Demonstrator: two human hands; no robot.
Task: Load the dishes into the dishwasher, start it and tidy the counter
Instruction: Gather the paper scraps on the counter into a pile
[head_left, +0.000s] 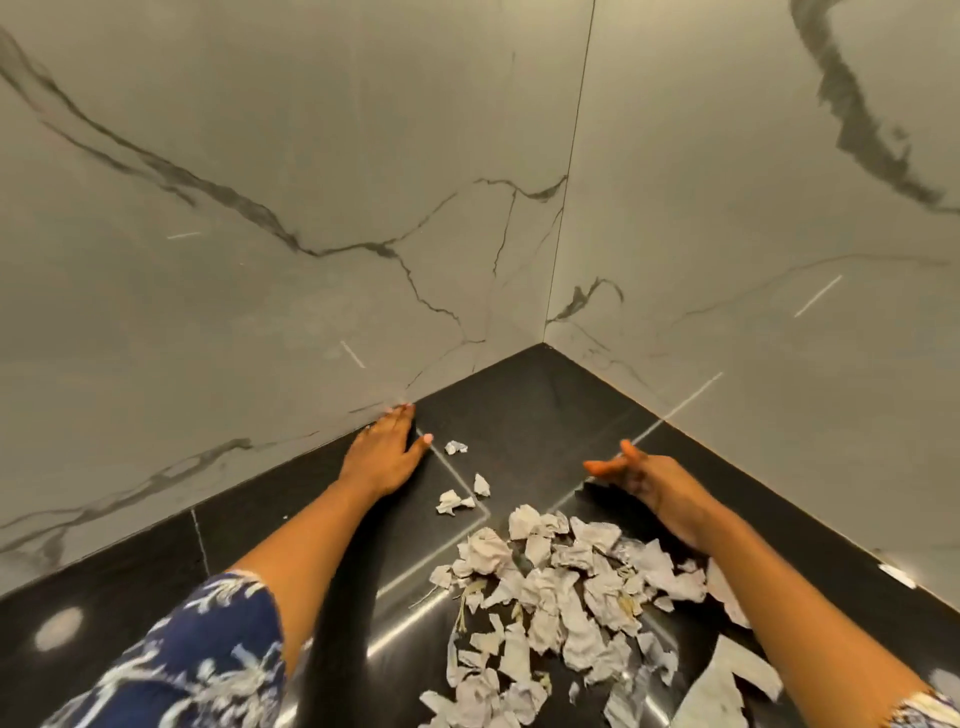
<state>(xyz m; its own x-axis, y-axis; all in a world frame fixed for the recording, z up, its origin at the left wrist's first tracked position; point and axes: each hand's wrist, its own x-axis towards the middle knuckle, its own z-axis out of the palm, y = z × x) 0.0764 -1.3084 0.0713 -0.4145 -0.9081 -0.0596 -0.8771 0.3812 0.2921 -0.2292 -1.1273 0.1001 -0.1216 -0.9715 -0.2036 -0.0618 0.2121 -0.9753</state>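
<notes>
Two hands reach over a glossy black counter (519, 395) that runs into a corner between two grey-veined marble walls (311, 208). One loose pile of paper scraps (561, 587) lies on the counter between the forearms, nearer the right arm. Its pieces are whitish-grey, torn and crumpled, too many and too overlapped to count, with a few thin pale stems among them. Three stray scraps (455, 447) sit apart from the pile, toward the corner and just right of the left hand (387, 452). That hand lies flat and open on the counter, fingers straight, fingertips at the foot of the left wall. Open too, the right hand (639, 475) stands on edge behind the pile, fingers extended, gripping nothing. One blue, white-patterned sleeve (208, 649) covers the left upper arm.
</notes>
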